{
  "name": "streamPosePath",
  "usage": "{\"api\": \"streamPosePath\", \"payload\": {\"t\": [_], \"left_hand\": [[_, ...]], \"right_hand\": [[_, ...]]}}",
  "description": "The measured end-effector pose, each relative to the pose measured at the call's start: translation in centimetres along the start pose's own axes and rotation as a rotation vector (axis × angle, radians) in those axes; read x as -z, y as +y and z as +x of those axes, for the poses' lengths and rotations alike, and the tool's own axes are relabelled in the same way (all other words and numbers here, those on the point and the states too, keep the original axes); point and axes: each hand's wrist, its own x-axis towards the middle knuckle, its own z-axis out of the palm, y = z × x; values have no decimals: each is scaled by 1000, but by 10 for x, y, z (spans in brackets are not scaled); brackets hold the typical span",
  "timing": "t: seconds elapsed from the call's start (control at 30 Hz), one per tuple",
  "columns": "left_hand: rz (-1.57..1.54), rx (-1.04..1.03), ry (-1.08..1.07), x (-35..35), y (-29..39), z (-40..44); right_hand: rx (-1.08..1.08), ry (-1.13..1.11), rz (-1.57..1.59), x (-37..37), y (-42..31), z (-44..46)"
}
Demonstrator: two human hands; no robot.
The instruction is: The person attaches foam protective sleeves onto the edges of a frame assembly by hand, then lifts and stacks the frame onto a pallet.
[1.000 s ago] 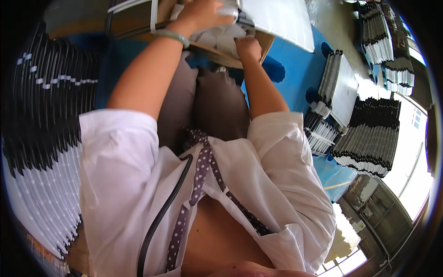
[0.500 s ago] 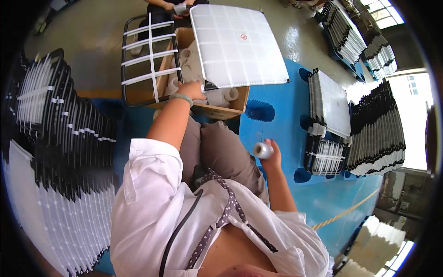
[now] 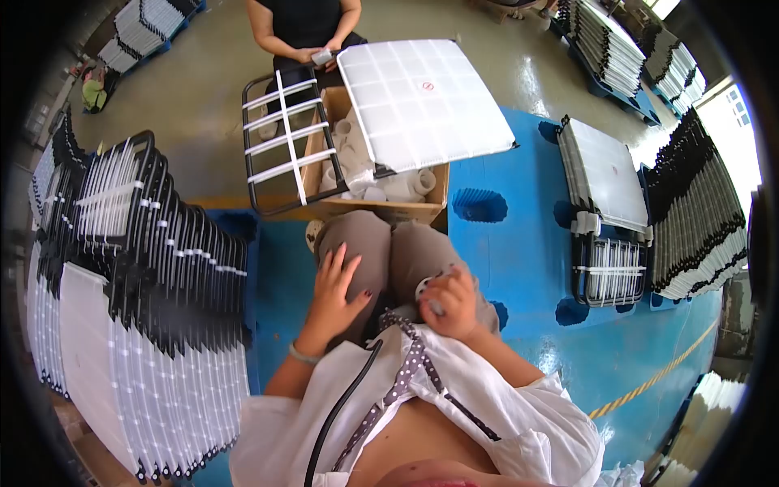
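Note:
My left hand (image 3: 331, 296), with a bracelet at the wrist, rests on my left thigh, fingers spread and holding nothing. Over my right thigh, my right hand (image 3: 452, 304) is wrapped round a small pale roll (image 3: 423, 287), mostly hidden by the fingers. In front of my knees stands an open cardboard box (image 3: 415, 213) of white rolls (image 3: 398, 188). Across the box's top lies a hinged piece: a black tube frame with white straps (image 3: 290, 138) on the left and a white quilted panel (image 3: 426, 105) on the right.
A co-worker (image 3: 304, 28) sits opposite, both hands near a grey wrapped part at the piece's far corner. Stacked black-and-white frames (image 3: 174, 325) stand at left, more (image 3: 702, 211) at right. A blue pallet (image 3: 519, 235) lies right of the box. Another person (image 3: 93, 91) is far back left.
My left hand has let go of the strapped frame and moved back to my thigh. My right hand came out of the box with the roll, then moved in over my right thigh.

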Motion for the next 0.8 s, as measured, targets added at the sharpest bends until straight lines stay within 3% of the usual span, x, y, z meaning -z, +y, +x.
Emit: {"api": "streamPosePath", "payload": {"t": [0.2,0.8], "left_hand": [[243,147,70,1,21,-14],[24,147,173,-5,11,3]], "right_hand": [[148,16,163,-24,1,5],[98,32,224,-16,18,10]]}}
